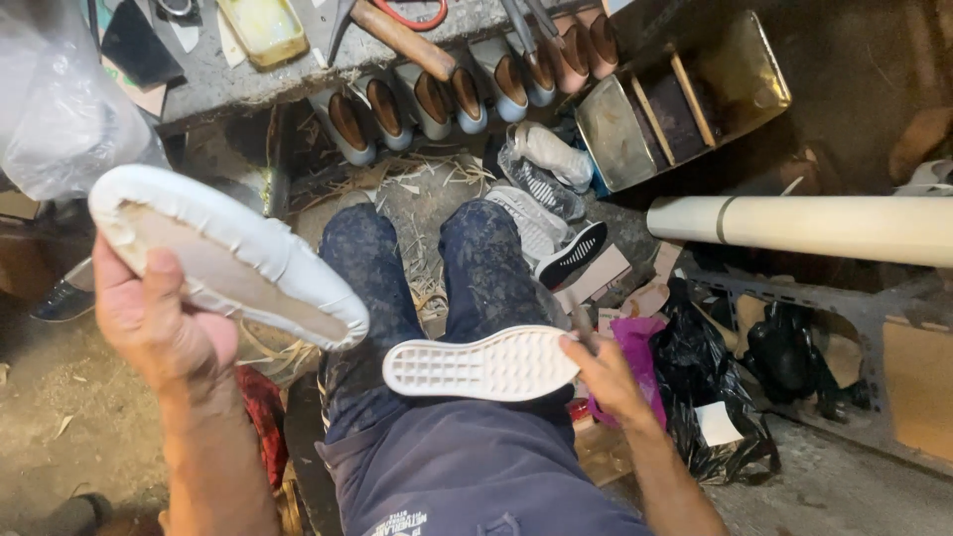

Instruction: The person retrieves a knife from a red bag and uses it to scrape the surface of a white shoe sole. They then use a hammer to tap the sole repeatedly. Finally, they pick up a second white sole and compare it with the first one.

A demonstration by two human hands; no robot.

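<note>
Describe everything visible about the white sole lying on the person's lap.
The sole is white, rubbery-looking and shoe-shaped, with a grid of small square recesses across its upward face and a smooth raised rim. It lies flat across the right thigh, lengthwise left to right. The right hand grips its right-hand end with the fingertips; nothing else but the dark trousers beneath touches it.

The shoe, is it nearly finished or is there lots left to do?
About halfway, it seems. Done: the white upper is already stretched over its form, bottom bare. In hand: the left hand holds it upside down, and the right hand touches the white sole on the lap. Left: the sole is not yet on the shoe.
</note>
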